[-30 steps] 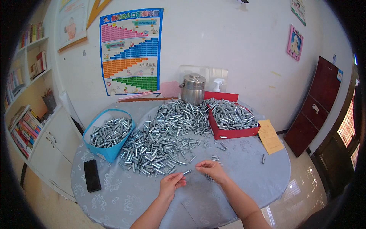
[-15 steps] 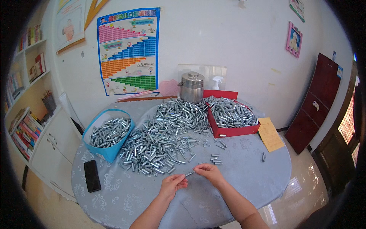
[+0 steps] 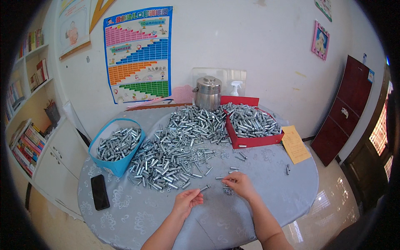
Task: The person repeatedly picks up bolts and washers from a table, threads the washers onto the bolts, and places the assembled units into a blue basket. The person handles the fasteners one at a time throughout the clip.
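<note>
My left hand (image 3: pixel 187 202) pinches a silvery bolt (image 3: pixel 205 188) between thumb and fingertips, its free end pointing right and away from me. To its right, my right hand (image 3: pixel 239 185) is low over the table with its fingers closed. A short metal sleeve (image 3: pixel 219 178) shows at those fingertips and seems gripped by them. Several small nuts or washers (image 3: pixel 228 191) lie under that hand, partly hidden. Just beyond it are a few metal sleeves (image 3: pixel 234 168). A large heap of bolts, sleeves and washers (image 3: pixel 166 164) spreads ahead of my left hand.
A blue bin (image 3: pixel 116 166) full of metal parts stands left, a red box (image 3: pixel 258 141) of them at the right back. A black phone (image 3: pixel 100 192), a steel pot (image 3: pixel 208 93), yellow paper (image 3: pixel 296 145) and two loose metal pieces (image 3: pixel 288 169) are on the cloth-covered table.
My hands have moved apart. The right has left the bolt and shifted right, with a sleeve at its fingertips. The left keeps the bolt nearly in place.
</note>
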Available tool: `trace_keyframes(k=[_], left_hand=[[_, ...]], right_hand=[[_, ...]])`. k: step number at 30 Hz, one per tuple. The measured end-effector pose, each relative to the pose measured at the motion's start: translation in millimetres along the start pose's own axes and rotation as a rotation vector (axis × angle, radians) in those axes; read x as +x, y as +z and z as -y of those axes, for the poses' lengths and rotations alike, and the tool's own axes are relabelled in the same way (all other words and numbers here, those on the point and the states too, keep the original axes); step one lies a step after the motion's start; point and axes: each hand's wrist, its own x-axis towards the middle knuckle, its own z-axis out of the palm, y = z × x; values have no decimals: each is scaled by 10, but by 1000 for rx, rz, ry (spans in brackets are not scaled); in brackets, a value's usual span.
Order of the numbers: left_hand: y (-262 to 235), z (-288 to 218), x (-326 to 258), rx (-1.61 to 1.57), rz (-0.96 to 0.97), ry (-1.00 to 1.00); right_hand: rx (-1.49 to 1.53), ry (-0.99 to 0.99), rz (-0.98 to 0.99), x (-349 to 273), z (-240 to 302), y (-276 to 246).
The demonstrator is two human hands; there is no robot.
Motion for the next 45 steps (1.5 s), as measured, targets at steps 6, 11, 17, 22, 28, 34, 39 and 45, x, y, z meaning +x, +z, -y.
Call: trace_keyframes(k=[6, 11, 17, 22, 28, 34, 39, 45], left_hand=[[7, -9, -2, -2, -3, 4], [-4, -3, 14, 0, -2, 7], [-10, -22, -11, 3, -10, 9], [17, -33, -23, 0, 3, 5], [18, -31, -27, 16, 10, -13], [23, -29, -31, 32, 20, -15], [87, -28, -57, 135, -8, 38], [107, 11, -48, 94, -99, 74]], right_hand=[[-443, -18, 123, -66, -186, -6], [-518, -108, 91, -76, -309, 138], [-320, -47, 94, -61, -98, 135], [256, 48, 65, -36, -20, 248], [435, -49, 35, -63, 66, 329], [411, -176, 4, -71, 106, 316], [178, -19, 152, -72, 58, 296], [416, -3, 64, -83, 43, 420]])
